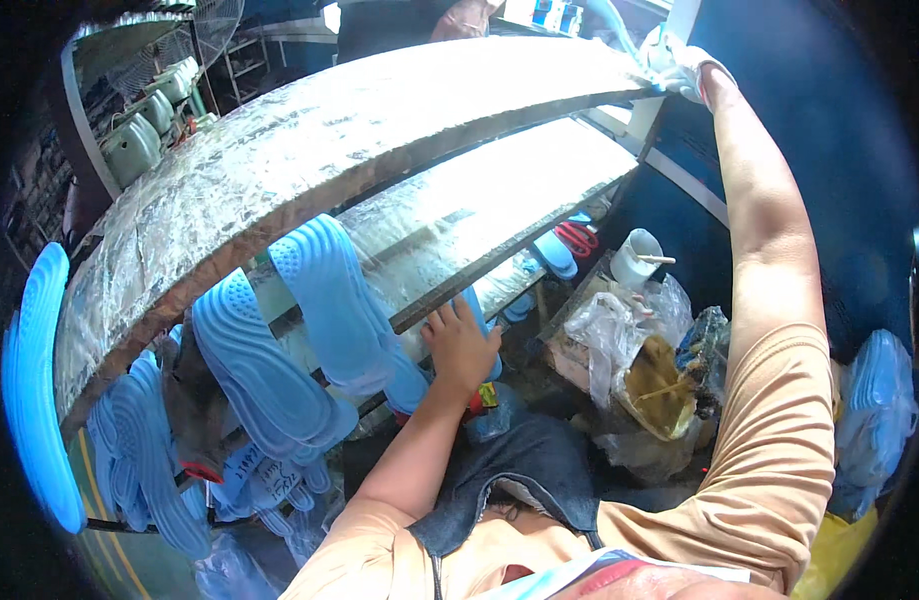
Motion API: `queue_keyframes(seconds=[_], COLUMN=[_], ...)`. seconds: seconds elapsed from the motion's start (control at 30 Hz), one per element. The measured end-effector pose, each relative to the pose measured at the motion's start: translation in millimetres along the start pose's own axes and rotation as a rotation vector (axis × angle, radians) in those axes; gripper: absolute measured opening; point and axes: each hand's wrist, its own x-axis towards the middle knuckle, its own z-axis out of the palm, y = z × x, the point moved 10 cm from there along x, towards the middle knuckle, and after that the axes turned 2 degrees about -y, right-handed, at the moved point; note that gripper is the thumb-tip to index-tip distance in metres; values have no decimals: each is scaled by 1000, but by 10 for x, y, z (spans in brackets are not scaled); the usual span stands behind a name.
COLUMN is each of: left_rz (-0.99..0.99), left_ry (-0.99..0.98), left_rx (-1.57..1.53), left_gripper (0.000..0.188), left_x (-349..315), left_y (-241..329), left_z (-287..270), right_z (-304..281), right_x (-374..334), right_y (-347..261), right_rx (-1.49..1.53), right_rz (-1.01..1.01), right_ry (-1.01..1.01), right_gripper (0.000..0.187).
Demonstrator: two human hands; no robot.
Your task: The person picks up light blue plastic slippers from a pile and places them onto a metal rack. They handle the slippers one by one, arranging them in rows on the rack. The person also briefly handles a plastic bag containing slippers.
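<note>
My left hand [462,347], bare, reaches to the edge of the lower shelf [509,215] with its fingers spread. Its fingertips lie against a light-blue insole [470,300], mostly hidden behind them. Next to this hand, blue insoles [329,300] with contour ridges hang down from between the shelves. My right arm is stretched out far to the right, and my right hand [687,73] wears a white glove. That hand is closed at the far corner of the film-covered bench top [379,125], beside a pale tube [617,28]. Glare hides what its fingers hold.
More blue insoles [44,390] stack at the far left, and wrapped ones [876,410] stand at right. A white cup [636,258] with a stick, red scissor handles [577,240] and crumpled plastic bags [619,330] lie below the bench. Greenish machine parts [132,148] stand behind.
</note>
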Motion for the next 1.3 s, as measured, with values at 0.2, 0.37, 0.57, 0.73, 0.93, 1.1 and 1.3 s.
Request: queue_keyframes(seconds=[0.2,0.37,0.57,0.73,0.93,1.1,1.3], left_rz=[-17,10,-14,1,54,16,51], left_ry=[-5,10,31,0,21,29,-10], left_rx=[-15,-5,35,8,4,22,-35], left_gripper=[84,83,82,83,83,82,83], left_x=[12,28,5,17,5,-2,7], left_y=[-63,5,-130,-40,82,-60,111], left_z=[-10,-1,-40,-49,47,-60,9], right_z=[398,373,712,480,134,314,-241], right_x=[-110,421,-139,-6,674,488,374], right_y=[-334,-284,-438,-493,-151,-150,71], right_rx=[-586,-927,-732,-884,-943,-894,-790], right_rz=[-188,-196,-199,-238,-398,-335,-89], right_ry=[-43,42,-83,23,157,221,322], right_gripper=[67,71,61,67,73,53,50])
